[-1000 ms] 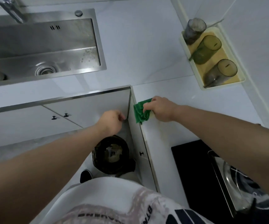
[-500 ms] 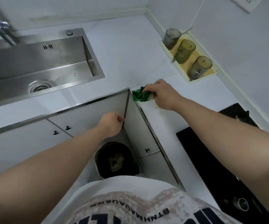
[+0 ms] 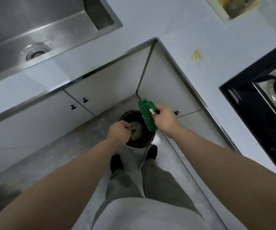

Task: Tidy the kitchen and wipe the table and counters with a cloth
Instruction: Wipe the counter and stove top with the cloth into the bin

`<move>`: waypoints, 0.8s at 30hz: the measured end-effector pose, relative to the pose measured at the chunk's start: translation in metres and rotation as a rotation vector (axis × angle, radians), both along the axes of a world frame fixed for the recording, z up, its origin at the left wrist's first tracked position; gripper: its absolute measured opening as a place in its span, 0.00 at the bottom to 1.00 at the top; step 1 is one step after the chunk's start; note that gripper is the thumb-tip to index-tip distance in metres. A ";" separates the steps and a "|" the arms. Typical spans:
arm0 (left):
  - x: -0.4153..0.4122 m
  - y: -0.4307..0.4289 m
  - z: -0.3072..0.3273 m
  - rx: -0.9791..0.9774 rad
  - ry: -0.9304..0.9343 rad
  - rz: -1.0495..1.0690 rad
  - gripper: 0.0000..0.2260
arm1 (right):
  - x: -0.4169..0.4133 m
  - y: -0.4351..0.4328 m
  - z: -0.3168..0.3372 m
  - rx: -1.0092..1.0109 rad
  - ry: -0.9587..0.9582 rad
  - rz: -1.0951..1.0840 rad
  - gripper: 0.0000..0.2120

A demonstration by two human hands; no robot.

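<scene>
Head: right hand [image 3: 164, 121] grips cloth [image 3: 146, 116], left hand [image 3: 119, 131] unclear.

Both arms out fwd & down; L grip [image 3: 119, 132] curled, R grip [image 3: 165, 120] clenched.

Right hand [image 3: 164, 121] grips a green cloth [image 3: 146, 113], which hangs above the open bin [image 3: 140, 145] on the floor [image 3: 59, 146]. Left hand [image 3: 119, 132], fingers curled, is over the bin's rim. Yellow stain [image 3: 196, 55] on the table [image 3: 175, 22], near the stove [image 3: 258, 113].

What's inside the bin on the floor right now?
Pale crumpled rubbish with a dark printed mark lies in the dark-lined bin. The left hand covers its left part, and the green cloth in the right hand hides its right edge.
</scene>
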State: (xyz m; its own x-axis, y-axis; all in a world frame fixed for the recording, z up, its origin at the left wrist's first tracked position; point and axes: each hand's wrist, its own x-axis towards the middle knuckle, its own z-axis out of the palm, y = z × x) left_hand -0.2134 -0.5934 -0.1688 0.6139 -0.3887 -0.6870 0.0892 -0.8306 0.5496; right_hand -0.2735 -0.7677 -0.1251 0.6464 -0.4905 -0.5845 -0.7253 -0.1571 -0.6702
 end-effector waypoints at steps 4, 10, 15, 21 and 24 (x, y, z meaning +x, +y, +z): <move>-0.005 0.009 -0.055 0.025 0.057 -0.037 0.15 | -0.014 0.027 -0.095 0.178 0.131 -0.224 0.12; -0.021 0.000 -0.175 0.029 0.021 0.035 0.17 | -0.015 0.045 -0.247 0.398 0.123 -0.520 0.18; -0.047 -0.032 -0.263 -0.235 0.234 0.152 0.25 | -0.023 0.052 -0.340 0.394 0.066 -0.599 0.12; -0.048 -0.070 -0.345 -0.227 0.440 0.400 0.30 | -0.030 0.036 -0.402 0.299 -0.010 -0.573 0.14; -0.031 -0.085 -0.374 -0.128 0.457 0.451 0.31 | -0.038 0.024 -0.409 0.170 0.008 -0.478 0.16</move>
